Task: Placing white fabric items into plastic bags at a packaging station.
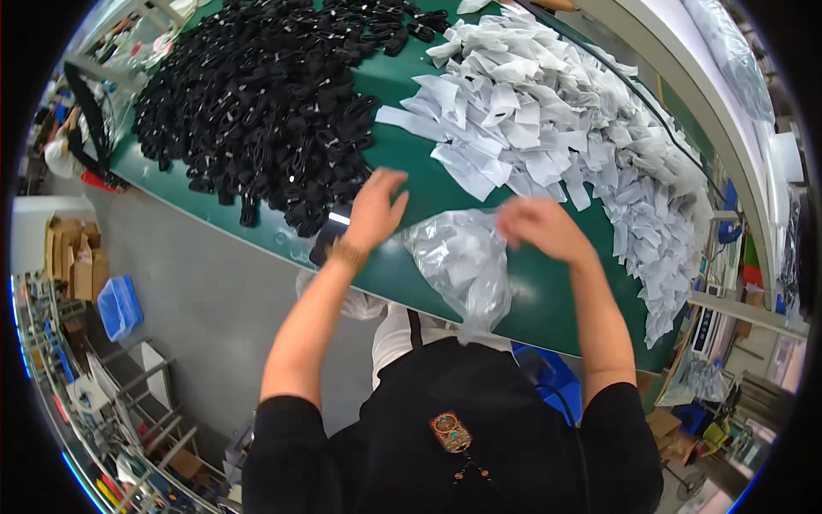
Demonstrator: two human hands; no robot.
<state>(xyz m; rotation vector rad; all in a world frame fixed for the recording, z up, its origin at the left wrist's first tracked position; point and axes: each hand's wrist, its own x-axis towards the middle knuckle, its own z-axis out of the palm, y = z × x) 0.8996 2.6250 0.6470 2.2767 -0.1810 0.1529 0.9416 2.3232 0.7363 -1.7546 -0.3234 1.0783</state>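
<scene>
Plastic bag (462, 261) lies crinkled between spread left hand (375, 210) and curled right hand (541, 227), grip unclear.

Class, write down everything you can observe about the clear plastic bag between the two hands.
The bag looks like thin, see-through plastic, crumpled and shiny with bright creases. It bulges, and whitish pieces show inside, too blurred to identify. It sits at the near edge of the green table, its narrower lower end reaching that edge. The right hand is at its upper right side, apparently touching it; the left hand is near its upper left, contact unclear.
</scene>
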